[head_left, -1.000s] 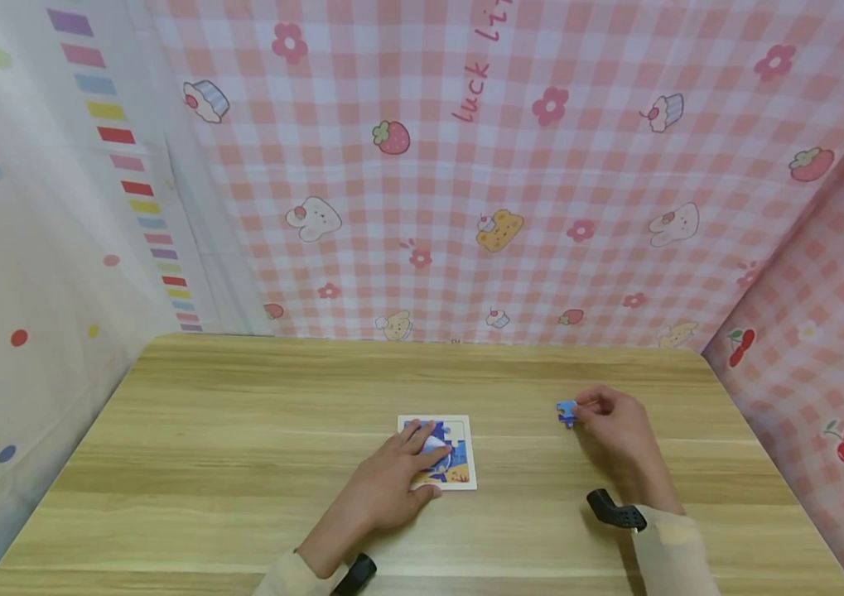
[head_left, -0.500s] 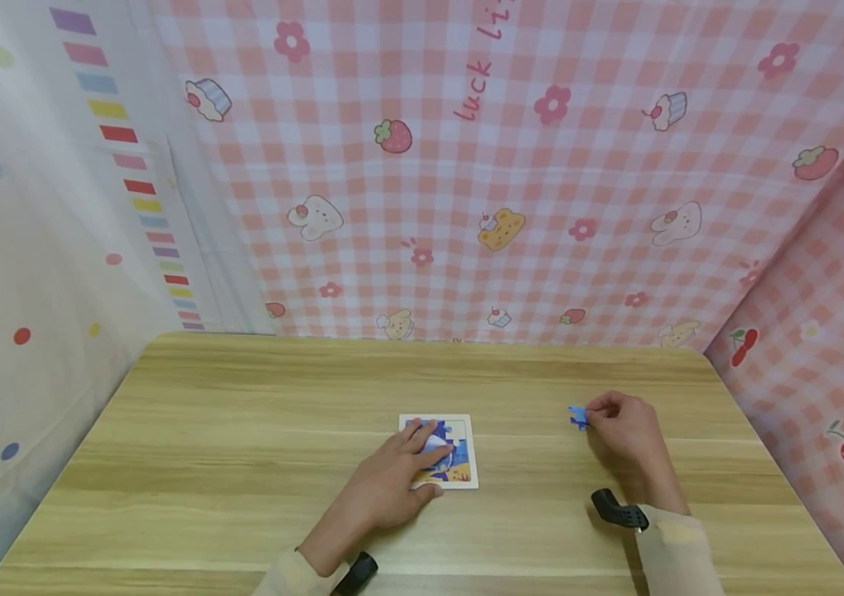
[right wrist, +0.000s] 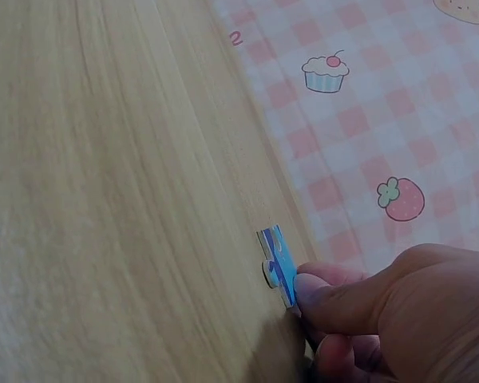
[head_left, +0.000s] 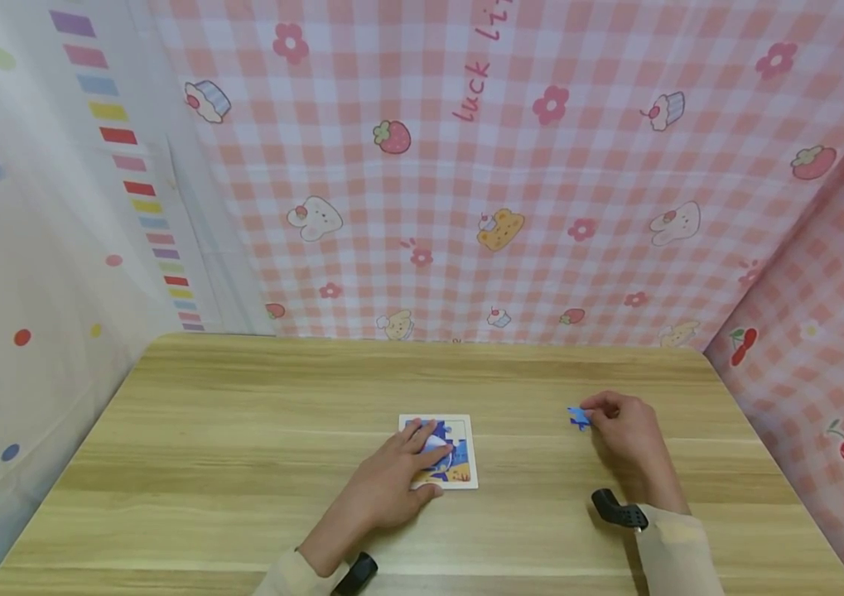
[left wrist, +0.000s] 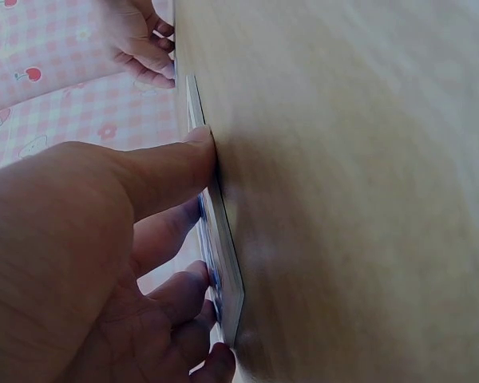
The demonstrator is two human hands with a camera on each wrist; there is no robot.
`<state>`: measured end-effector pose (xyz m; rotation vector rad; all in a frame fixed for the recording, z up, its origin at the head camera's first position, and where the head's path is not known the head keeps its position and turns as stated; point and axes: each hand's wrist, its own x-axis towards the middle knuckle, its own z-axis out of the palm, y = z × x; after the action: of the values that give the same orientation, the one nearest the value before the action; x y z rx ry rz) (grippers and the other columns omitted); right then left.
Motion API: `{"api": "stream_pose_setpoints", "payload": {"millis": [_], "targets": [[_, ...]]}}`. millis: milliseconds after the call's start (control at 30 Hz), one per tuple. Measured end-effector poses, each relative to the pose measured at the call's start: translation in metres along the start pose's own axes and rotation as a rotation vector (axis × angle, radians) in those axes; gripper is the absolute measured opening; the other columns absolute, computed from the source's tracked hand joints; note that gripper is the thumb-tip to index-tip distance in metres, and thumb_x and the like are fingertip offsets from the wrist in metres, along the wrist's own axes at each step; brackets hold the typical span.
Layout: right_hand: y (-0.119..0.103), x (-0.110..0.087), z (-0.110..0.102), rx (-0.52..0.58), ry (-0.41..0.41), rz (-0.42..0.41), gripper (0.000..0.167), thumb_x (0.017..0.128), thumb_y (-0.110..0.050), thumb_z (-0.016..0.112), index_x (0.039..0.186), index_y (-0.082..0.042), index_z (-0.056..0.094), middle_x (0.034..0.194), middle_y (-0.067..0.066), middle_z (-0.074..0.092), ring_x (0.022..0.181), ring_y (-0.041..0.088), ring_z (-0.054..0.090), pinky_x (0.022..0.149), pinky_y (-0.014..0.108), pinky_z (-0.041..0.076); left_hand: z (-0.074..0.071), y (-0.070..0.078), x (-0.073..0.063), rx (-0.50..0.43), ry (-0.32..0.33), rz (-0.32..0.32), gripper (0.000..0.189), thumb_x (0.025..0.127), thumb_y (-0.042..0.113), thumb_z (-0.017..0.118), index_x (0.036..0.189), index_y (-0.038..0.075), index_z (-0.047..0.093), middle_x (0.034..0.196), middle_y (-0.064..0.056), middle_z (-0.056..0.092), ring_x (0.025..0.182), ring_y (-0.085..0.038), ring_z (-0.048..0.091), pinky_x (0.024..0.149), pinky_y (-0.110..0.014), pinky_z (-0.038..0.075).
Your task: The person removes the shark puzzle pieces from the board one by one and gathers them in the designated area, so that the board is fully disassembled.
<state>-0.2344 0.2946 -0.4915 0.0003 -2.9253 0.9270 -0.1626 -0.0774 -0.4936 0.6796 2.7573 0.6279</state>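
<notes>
A small square jigsaw puzzle (head_left: 473, 468) in a white frame lies flat on the table. Its picture is blue, white and orange, with a pale bare patch at the far right corner. My left hand (head_left: 390, 488) rests on it, fingers spread over the picture and covering its left part. In the left wrist view the thumb touches the frame's near edge (left wrist: 223, 239). To the right, my right hand (head_left: 629, 430) pinches a blue puzzle piece (head_left: 578, 417) between thumb and fingers. The right wrist view shows the piece (right wrist: 280, 263) tilted close over the wood, its knob pointing away from the fingers.
The wood-grain table (head_left: 243, 430) extends around both hands. A pink checked cloth (head_left: 451, 182) hangs behind its back edge, with another cloth (head_left: 809, 381) on the right and a white dotted one (head_left: 56, 273) on the left. Black wrist mounts (head_left: 618, 510) sit at the sleeves.
Over the first half second my right hand shifted slightly to the right and nearer, carrying the puzzle piece; since then it has hardly moved. The left hand and the puzzle stay put.
</notes>
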Motion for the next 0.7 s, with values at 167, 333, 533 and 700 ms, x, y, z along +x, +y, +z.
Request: {"api": "stream_pose_setpoints", "payload": {"millis": [167, 333, 533, 700], "targets": [[0.002, 0.001, 0.001, -0.003, 0.011, -0.02, 0.011, 0.097, -0.013, 0.068, 0.1, -0.008, 0.077, 0.088, 0.01, 0.075, 0.079, 0.019, 0.061, 0.07, 0.031, 0.046, 0.001, -0.001, 0.001, 0.001, 0.008, 0.004, 0.057, 0.1, 0.04, 0.065, 0.154, 0.03, 0.048, 0.172, -0.002, 0.023, 0.16, -0.028, 0.019, 0.127, -0.053, 0.028], [0.001, 0.001, 0.001, 0.0, 0.019, -0.019, 0.013, 0.1, -0.017, 0.066, 0.103, -0.009, 0.076, 0.091, 0.01, 0.075, 0.082, 0.02, 0.063, 0.07, 0.03, 0.047, 0.002, -0.001, 0.001, 0.003, 0.031, 0.01, 0.057, 0.098, 0.04, 0.067, 0.152, 0.029, 0.052, 0.171, -0.002, 0.027, 0.159, -0.029, 0.022, 0.126, -0.053, 0.03], [-0.013, 0.0, 0.001, 0.028, 0.051, -0.043, 0.019, 0.1, -0.023, 0.067, 0.106, -0.007, 0.076, 0.093, 0.011, 0.076, 0.085, 0.021, 0.067, 0.068, 0.027, 0.051, 0.0, -0.002, 0.002, 0.032, 0.083, 0.04, 0.056, 0.093, 0.041, 0.073, 0.146, 0.026, 0.059, 0.166, -0.006, 0.036, 0.155, -0.033, 0.032, 0.123, -0.054, 0.035], [-0.028, 0.001, 0.006, 0.069, 0.046, -0.072, 0.017, 0.099, -0.019, 0.066, 0.105, -0.006, 0.076, 0.088, 0.009, 0.074, 0.076, 0.016, 0.064, 0.059, 0.022, 0.05, -0.001, -0.005, 0.003, 0.014, 0.093, 0.04, 0.057, 0.091, 0.043, 0.075, 0.144, 0.025, 0.062, 0.167, -0.009, 0.036, 0.155, -0.034, 0.032, 0.123, -0.055, 0.035]]}}
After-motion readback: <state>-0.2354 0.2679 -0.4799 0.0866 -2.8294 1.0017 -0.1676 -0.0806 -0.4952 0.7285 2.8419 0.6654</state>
